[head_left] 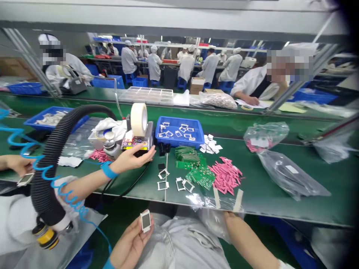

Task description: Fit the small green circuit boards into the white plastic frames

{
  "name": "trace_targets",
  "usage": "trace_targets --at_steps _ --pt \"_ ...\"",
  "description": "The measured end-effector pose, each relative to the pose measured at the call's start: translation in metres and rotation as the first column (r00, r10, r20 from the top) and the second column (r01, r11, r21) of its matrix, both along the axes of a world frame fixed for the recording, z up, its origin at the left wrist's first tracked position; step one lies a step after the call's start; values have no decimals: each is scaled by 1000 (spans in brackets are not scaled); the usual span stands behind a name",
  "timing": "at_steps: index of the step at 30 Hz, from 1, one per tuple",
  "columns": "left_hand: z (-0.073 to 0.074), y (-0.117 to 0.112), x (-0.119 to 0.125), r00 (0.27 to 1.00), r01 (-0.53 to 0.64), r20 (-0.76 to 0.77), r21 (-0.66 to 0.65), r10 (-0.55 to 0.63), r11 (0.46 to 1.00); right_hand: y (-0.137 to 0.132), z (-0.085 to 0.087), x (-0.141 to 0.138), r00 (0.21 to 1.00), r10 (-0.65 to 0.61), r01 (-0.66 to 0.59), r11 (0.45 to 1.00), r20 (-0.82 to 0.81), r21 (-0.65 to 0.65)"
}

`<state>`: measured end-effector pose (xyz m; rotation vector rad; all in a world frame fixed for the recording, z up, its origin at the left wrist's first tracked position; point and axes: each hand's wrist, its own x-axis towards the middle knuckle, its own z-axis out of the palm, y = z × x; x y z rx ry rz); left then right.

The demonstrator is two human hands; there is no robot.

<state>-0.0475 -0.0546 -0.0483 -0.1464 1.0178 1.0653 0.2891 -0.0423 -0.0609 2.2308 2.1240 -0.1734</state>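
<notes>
Low in the view, my left hand (134,239) pinches a small white-framed display (146,220) with a grey screen, held upright in front of my lap. My right hand (231,220) is at the table's front edge, by a clear plastic bag (214,220) fixed there with strips of tape; its fingers are hidden. On the table ahead lie several white frames (163,185), a stack of green circuit boards (200,175) and a heap of pink strips (226,175).
A blue tray (179,141) holds more white frames. White pieces (210,145) lie beside it. At left, a co-worker's hand (136,158) with a blue wristband reaches toward a device bearing a tape roll (139,119). A black hose (46,168) arches there. Plastic bags (291,173) lie right.
</notes>
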Motion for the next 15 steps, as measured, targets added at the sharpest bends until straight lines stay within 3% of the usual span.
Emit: trace_targets --at_steps 3,6,10,12,15 --pt "-4 2 -2 999 -11 36 -31 12 999 0 15 5 999 46 -46 999 13 -30" --pt "-3 3 -3 1000 -1 21 2 1 1000 6 43 7 993 113 -113 994 28 -14" --pt "1 4 -2 1000 27 -8 58 -27 998 18 80 -3 988 136 -145 982 78 122" --pt "3 4 -1 1000 30 -6 63 -30 998 23 89 -14 971 239 -230 947 -16 225" --pt "5 5 0 1000 12 7 15 -12 1000 29 96 -40 874 437 -320 845 -210 428"
